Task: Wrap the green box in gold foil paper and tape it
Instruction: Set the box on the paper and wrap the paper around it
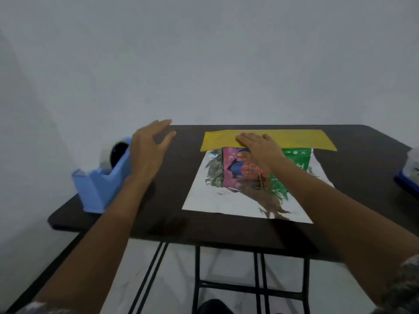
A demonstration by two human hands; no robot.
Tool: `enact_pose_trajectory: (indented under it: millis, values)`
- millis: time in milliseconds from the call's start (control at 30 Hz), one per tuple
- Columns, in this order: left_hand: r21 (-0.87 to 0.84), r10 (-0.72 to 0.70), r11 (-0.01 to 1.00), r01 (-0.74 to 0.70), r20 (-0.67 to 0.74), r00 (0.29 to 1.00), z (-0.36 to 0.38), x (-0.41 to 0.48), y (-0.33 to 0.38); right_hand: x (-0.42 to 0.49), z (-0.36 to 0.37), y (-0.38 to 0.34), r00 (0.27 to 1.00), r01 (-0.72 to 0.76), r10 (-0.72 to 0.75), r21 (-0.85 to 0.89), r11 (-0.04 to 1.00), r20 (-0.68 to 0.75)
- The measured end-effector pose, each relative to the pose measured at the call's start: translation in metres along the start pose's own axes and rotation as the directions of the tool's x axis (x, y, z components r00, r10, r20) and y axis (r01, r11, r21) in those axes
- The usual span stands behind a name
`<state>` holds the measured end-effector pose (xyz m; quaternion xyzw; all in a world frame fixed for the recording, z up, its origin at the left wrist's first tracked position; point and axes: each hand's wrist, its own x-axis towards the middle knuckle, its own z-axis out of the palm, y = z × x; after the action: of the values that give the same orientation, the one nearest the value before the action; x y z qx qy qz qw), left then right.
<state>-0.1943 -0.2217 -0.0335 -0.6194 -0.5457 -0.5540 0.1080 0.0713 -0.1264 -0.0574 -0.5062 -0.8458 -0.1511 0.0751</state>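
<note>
The right hand [260,150], grip flat and open, pressed a flap of gold foil paper [294,139] over the far edge of the green box [297,158] on the counter [181,227]. Left of the box, the left hand [148,150] hovered open by the tape dispenser [102,189]. Only this first fold looked done; nothing taped.

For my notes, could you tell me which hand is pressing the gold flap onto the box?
The right hand, flat on the gold flap over the green box; the left hand is open by the blue tape dispenser, off the paper.
</note>
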Motion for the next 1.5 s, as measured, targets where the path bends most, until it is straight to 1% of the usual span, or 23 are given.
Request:
enact_pose_trajectory:
  millis: [33,67,100,133,167,233,300,367,433,533,667,867,967,1133,1333,1400,1433,1500]
  values:
    - [0.028,0.053,0.998,-0.051,-0.109,0.993,-0.019,-0.006,-0.004,-0.001,-0.001,-0.002,1.000,-0.008,0.008,0.011,1.000,-0.003]
    - [0.041,0.077,0.997,-0.070,-0.210,0.975,-0.036,-0.014,-0.010,-0.001,-0.002,-0.004,1.000,-0.023,0.023,0.023,0.999,-0.005]
    - [0.030,0.048,0.999,-0.041,-0.287,0.957,-0.052,-0.021,-0.015,-0.001,-0.002,-0.005,0.999,-0.042,0.042,0.033,0.999,0.002]
    - [-0.012,-0.036,0.999,0.034,-0.327,0.944,-0.067,-0.029,-0.020,-0.001,-0.003,-0.008,0.998,-0.057,0.057,0.036,0.998,0.010]
    - [-0.067,-0.147,0.989,0.132,-0.329,0.933,-0.075,-0.036,-0.024,-0.001,-0.003,-0.005,0.997,-0.076,0.075,0.031,0.997,0.019]
    - [-0.116,-0.347,0.938,0.328,-0.261,0.901,-0.092,-0.054,-0.033,-0.001,-0.004,-0.008,0.996,-0.083,0.082,0.027,0.996,0.030]
    - [-0.148,-0.514,0.856,0.494,-0.154,0.844,-0.095,-0.068,-0.043,-0.001,-0.006,-0.008,0.995,-0.095,0.093,0.024,0.995,0.045]
    - [-0.170,-0.636,0.765,0.621,-0.044,0.770,-0.097,-0.076,-0.056,-0.001,-0.004,-0.010,0.994,-0.104,0.103,0.035,0.994,0.043]
    - [-0.143,-0.694,0.711,0.689,0.019,0.720,-0.098,-0.078,-0.067,-0.001,-0.003,-0.010,0.994,-0.109,0.108,0.042,0.993,0.032]
    - [-0.037,-0.717,0.697,0.716,-0.014,0.697,-0.095,-0.073,-0.070,-0.002,-0.002,-0.009,0.993,-0.111,0.109,0.058,0.992,0.034]
    - [-0.007,-0.695,0.719,0.695,-0.024,0.719,-0.072,-0.067,-0.055,-0.003,-0.002,-0.009,0.994,-0.101,0.099,0.060,0.993,0.034]
    - [-0.004,-0.666,0.744,0.668,0.070,0.743,-0.012,-0.049,-0.027,-0.006,-0.002,-0.007,0.993,-0.114,0.112,0.046,0.992,0.037]
    - [0.025,-0.670,0.739,0.673,0.131,0.731,0.012,-0.041,-0.013,-0.007,0.000,-0.009,0.994,-0.113,0.112,0.066,0.991,0.013]
    - [-0.070,-0.683,0.710,0.700,0.173,0.710,0.029,-0.036,-0.005,-0.007,0.001,-0.010,0.994,-0.112,0.112,0.071,0.991,-0.002]
    - [-0.095,-0.683,0.700,0.708,0.203,0.702,0.024,-0.035,-0.003,-0.007,0.002,-0.010,0.993,-0.111,0.114,0.079,0.991,-0.024]
    - [-0.115,-0.692,0.683,0.721,0.212,0.690,0.015,-0.023,-0.003,-0.006,0.002,-0.010,0.993,-0.113,0.115,0.083,0.990,-0.025]
    - [-0.134,-0.705,0.660,0.739,0.230,0.671,0.011,-0.014,-0.004,-0.006,0.003,-0.010,0.993,-0.114,0.117,0.089,0.989,-0.026]
    - [-0.155,-0.749,0.572,0.806,0.301,0.590,0.001,0.005,-0.004,-0.006,0.003,-0.009,0.993,-0.113,0.116,0.103,0.988,-0.026]
